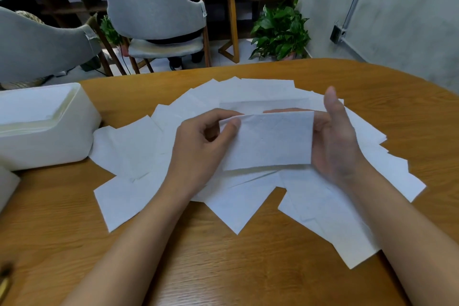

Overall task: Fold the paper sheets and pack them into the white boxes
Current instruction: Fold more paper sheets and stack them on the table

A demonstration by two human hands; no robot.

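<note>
From the head camera, the left hand [198,141] pinches the upper left corner of a folded sheet [270,141] between thumb and forefinger, with its other fingers curled loosely beneath. The right hand [332,141] is open, its palm turned toward the sheet. Its fingers lie straight and together behind the sheet's right edge, and the thumb stands upright. The folded sheet is held between both hands, above a wide scatter of loose sheets [139,146] that overlap on the wooden worktop [223,268]. An open white box [49,146] stands at the left of the worktop, touching the scatter's edge, with a stack [32,109] of white paper inside. Beyond the worktop are grey chairs [154,5] and a potted plant [280,30].
</note>
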